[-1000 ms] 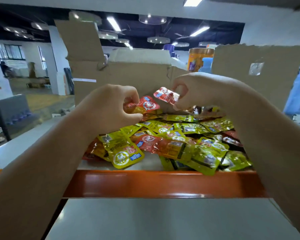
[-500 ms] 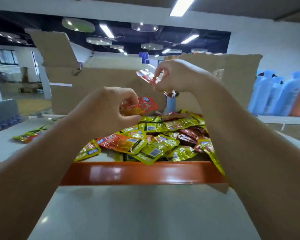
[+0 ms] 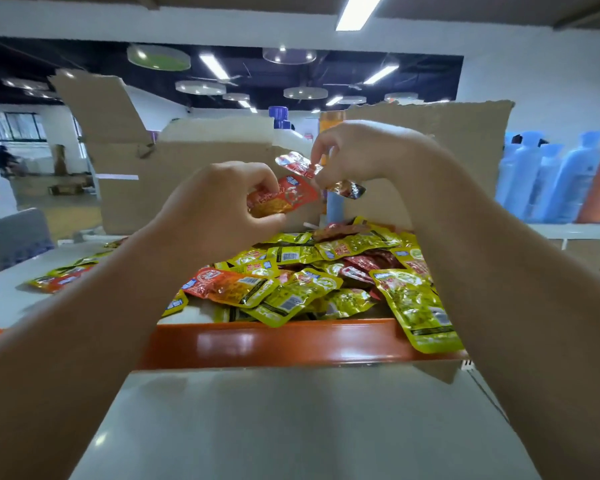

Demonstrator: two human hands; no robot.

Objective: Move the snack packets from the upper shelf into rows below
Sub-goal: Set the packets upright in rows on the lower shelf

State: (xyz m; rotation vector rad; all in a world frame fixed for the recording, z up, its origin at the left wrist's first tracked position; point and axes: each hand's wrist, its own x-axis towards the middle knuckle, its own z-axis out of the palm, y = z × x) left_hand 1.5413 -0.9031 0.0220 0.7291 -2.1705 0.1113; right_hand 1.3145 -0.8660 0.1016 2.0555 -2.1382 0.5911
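A heap of yellow and red snack packets lies on the upper shelf behind its orange front rail. My left hand is raised above the heap and grips a red packet between thumb and fingers. Just to the right and slightly higher, my right hand pinches another red foil packet whose dark end hangs to the right. One yellow packet droops over the rail by my right forearm. The grey lower shelf lies bare below the rail.
An open cardboard box with raised flaps stands behind the heap. A few loose packets lie on the shelf at the left. Blue and orange bottles line a shelf at the right. Ceiling lights hang above.
My right hand has come down a little and closer to my left hand, still pinching its red packet. The view has shifted slightly; the left hand keeps its packet.
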